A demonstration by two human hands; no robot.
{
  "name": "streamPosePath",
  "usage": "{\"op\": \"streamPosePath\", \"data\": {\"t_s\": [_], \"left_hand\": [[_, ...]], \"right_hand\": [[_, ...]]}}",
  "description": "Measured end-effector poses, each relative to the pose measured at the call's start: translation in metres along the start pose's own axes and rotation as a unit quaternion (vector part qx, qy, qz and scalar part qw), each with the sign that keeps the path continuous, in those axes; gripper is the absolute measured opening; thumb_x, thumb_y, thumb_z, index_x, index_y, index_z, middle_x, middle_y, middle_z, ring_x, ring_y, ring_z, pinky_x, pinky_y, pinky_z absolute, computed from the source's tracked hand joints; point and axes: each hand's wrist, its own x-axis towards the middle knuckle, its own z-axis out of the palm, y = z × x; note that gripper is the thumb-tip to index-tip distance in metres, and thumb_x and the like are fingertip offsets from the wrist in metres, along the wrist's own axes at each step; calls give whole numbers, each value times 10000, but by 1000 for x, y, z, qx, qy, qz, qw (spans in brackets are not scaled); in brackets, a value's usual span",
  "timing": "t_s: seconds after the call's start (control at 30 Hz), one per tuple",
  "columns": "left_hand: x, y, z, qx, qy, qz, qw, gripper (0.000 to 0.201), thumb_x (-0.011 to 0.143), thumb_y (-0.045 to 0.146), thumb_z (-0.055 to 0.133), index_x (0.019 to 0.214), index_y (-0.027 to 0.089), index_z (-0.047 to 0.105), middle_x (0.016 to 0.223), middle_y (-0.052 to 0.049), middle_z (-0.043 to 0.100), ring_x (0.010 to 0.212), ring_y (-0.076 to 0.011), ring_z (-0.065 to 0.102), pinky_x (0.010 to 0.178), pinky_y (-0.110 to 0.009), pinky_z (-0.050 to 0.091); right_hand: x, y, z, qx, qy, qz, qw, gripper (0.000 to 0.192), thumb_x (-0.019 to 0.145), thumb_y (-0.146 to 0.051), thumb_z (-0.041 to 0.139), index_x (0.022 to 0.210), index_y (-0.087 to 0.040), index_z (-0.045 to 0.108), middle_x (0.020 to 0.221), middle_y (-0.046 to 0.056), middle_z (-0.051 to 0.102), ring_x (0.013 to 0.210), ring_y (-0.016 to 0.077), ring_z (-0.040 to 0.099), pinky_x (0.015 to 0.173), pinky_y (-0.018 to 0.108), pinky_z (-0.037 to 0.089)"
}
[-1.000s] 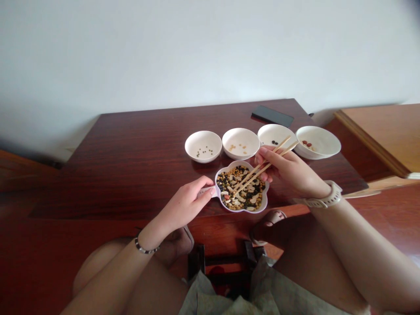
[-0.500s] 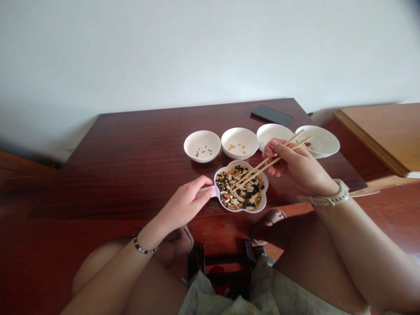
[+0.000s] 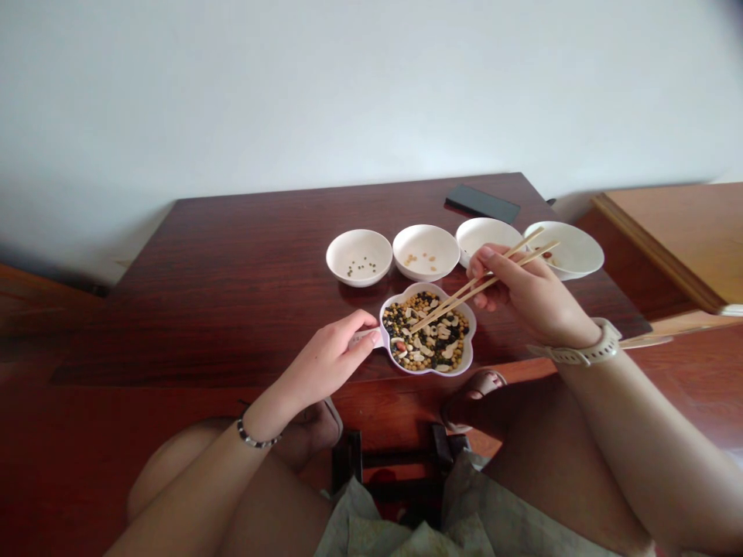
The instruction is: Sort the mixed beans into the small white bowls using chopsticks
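Head view: a dark wooden table fills the middle of the frame, with a black phone lying at its upper right. Four white bowls stand in a row, apparently one per kind of bean, each holding only a few. Below them, at centre, sits one flower-shaped dish heaped with mixed beans. The left hand pinches its small handle, likely to steady it. The right hand is closed around two chopsticks, tips angled down into the beans; whether they grip one cannot be told.
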Motion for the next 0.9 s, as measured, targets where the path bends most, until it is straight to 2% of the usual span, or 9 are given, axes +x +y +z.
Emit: {"op": "streamPosePath", "data": {"t_s": [0.17, 0.47, 0.7, 0.9], "left_hand": [[0, -1, 0, -1, -4, -3, 1000, 268, 1114, 451, 511, 1164, 247, 677, 1163, -11, 777, 992, -198, 709, 877, -308, 482], [1, 1, 0, -2, -5, -8, 1000, 269, 1114, 459, 514, 1164, 248, 675, 1150, -5, 778, 986, -195, 712, 873, -310, 485], [2, 2, 1, -2, -4, -6, 1000, 281, 1111, 468, 512, 1160, 248, 679, 1142, -13, 780, 989, -204, 715, 875, -310, 489], [1, 2, 1, 8, 3, -7, 1000, 282, 1107, 465, 510, 1155, 251, 686, 1119, -10, 784, 948, -198, 711, 841, -302, 486]], "right_hand": [[0, 1, -3, 19, 4, 3, 1000, 351, 1089, -398, 566, 818, -188, 642, 630, 20, 599, 541, 107, 534, 498, 210, 435], [-1, 8, 5, 43, -33, 67, 996, 342, 1066, -441, 602, 838, -190, 648, 718, 23, 605, 576, 115, 561, 532, 236, 460], [1, 15, 7, 46, -22, 66, 997, 359, 1066, -448, 598, 816, -192, 639, 707, 26, 612, 578, 121, 564, 536, 243, 464], [2, 13, 2, 68, 12, 57, 996, 350, 1068, -413, 602, 807, -184, 648, 662, 16, 591, 547, 104, 537, 503, 211, 450]]}}
